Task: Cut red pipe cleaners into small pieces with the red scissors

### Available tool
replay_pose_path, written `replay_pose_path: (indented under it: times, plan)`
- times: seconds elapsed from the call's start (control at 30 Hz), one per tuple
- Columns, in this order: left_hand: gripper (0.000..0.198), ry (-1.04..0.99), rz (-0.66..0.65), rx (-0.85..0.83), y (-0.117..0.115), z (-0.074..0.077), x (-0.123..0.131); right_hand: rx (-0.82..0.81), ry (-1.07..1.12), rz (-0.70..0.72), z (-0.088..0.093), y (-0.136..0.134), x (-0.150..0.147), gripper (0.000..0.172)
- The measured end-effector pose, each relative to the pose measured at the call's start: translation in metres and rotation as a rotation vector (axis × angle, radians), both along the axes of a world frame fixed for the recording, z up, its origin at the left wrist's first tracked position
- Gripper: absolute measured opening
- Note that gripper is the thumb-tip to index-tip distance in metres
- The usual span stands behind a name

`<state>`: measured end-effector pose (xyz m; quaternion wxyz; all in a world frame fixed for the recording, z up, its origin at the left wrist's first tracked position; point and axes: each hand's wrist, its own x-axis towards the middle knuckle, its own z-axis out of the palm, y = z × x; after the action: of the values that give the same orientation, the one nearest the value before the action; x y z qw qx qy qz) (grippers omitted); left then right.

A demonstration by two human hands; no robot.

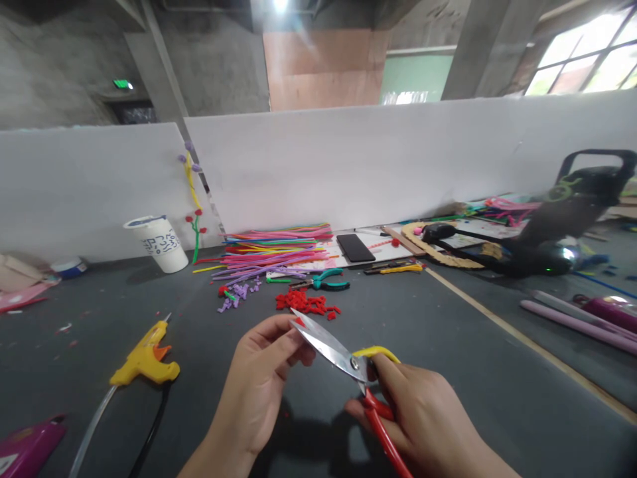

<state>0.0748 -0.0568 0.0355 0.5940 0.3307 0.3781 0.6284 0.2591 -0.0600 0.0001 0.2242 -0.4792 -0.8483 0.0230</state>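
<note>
Hands are working low over the worktop (448,345): right hand (423,418) is clenching the scissors (328,346) by the handles, blades barely parted, left hand (259,392) is pinching a tiny red scrap (299,321) at the tips, so a slip is risking nicked fingertips.

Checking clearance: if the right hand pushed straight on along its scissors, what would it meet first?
Likely the red bit pinched by the left hand at the tips of the scissors; depth unclear.
</note>
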Motion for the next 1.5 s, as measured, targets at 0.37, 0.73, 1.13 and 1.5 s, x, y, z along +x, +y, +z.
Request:
replay_pose_path:
  times: [0.37, 0.73, 1.13, 1.5]
  plan:
    - [0.004, -0.027, -0.014, -0.010, 0.0004, 0.0002, -0.0012, 0.059, 0.012, 0.021, 0.0001, -0.0003, -0.0014, 0.031]
    - [0.001, -0.036, -0.024, -0.007, 0.0011, 0.0002, -0.0023, 0.107, 0.003, 0.033, -0.0008, 0.0014, -0.0027, 0.032]
    - [0.002, -0.056, -0.034, 0.006, 0.0022, 0.0032, -0.0020, 0.101, -0.019, 0.023, -0.0043, 0.0000, -0.0020, 0.035]
    - [0.004, -0.018, -0.034, -0.002, 0.0048, 0.0049, -0.0058, 0.045, -0.020, 0.011, 0.0024, 0.0018, 0.0022, 0.038]
